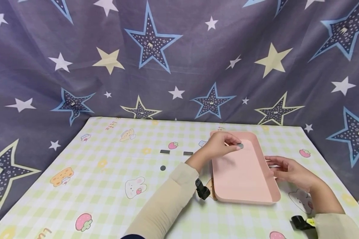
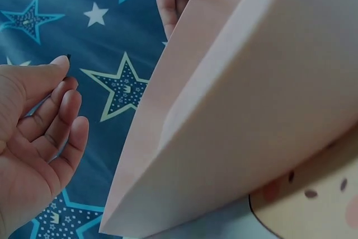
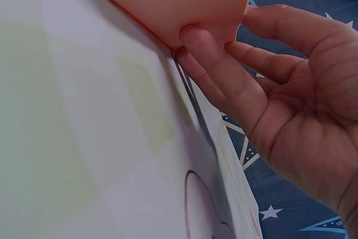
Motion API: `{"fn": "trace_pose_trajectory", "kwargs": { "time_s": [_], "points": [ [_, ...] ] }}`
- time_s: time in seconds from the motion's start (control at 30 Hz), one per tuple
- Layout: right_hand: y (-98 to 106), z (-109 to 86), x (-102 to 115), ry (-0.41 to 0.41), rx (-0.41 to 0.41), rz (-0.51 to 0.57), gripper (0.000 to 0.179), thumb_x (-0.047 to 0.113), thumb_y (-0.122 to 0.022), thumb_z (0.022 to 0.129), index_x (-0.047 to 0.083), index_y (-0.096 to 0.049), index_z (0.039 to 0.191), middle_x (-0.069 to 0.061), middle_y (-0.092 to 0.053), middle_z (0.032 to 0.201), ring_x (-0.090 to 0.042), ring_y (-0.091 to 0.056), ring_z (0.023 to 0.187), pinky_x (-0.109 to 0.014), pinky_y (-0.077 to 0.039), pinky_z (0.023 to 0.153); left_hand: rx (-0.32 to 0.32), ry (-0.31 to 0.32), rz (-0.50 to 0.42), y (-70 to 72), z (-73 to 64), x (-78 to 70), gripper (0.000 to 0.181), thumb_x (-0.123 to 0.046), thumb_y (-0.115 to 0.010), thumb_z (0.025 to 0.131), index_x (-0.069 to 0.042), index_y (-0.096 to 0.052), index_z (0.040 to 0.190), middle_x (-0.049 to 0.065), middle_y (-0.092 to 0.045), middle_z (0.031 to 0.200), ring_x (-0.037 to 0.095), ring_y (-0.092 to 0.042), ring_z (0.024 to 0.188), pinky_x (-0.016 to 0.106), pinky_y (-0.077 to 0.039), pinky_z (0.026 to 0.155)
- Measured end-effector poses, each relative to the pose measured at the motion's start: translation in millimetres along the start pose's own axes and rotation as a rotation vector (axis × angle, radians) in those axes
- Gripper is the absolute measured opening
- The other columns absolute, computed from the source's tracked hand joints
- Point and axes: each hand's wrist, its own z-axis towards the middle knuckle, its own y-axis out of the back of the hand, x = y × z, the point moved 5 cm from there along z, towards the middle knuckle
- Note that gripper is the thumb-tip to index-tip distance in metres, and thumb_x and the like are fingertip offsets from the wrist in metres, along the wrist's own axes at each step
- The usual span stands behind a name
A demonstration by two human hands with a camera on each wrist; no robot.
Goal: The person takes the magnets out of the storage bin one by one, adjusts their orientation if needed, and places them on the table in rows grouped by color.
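A small flat grey disc (image 1: 240,145) is pinched between the thumb and index finger of my left hand (image 1: 218,146). That hand is over the far left part of a shallow pink tray (image 1: 242,179); its other fingers are loosely curled. In the left wrist view the disc (image 2: 69,58) shows edge-on as a thin dark sliver at the fingertips. My right hand (image 1: 291,172) holds the tray by its right side. From the right wrist, fingers (image 3: 210,54) press on the pink wall (image 3: 168,4) and others reach under its lower edge.
Left of the tray, on the checked tablecloth (image 1: 107,186), lie two small dark rectangular pieces, one (image 1: 165,152) farther left than the other (image 1: 187,153). A black disc (image 1: 163,168) lies nearer me. A star-patterned curtain (image 1: 179,66) hangs behind the table.
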Motion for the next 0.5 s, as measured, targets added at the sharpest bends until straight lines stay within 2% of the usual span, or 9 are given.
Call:
{"fn": "trace_pose_trajectory", "kwargs": {
  "time_s": [0.23, 0.5],
  "points": [
    [0.2, -1.1, -1.9, -0.005, -0.007, -0.010, 0.053, -0.001, -0.051, 0.099, -0.015, -0.027, 0.144, 0.001, -0.059, 0.128, -0.012, -0.062, 0.111, -0.037, -0.056, 0.082, 0.001, -0.041, 0.011, 8.6, -13.2, -0.2, 0.016, -0.009, -0.074, 0.087, -0.003, -0.074, 0.102, 0.003, -0.072, 0.092, 0.003, -0.061, 0.075, 0.016, -0.052, 0.073],
    [-0.1, -1.5, -1.2, -0.005, 0.000, 0.014, 0.050, -0.002, -0.050, 0.099, -0.010, -0.032, 0.145, -0.001, -0.059, 0.129, -0.012, -0.061, 0.112, -0.037, -0.056, 0.082, 0.014, -0.024, 0.020, 19.6, -27.1, -0.3, 0.017, -0.013, -0.074, 0.089, -0.006, -0.074, 0.104, -0.001, -0.070, 0.093, 0.003, -0.060, 0.080, 0.018, -0.052, 0.073]
  ]
}}
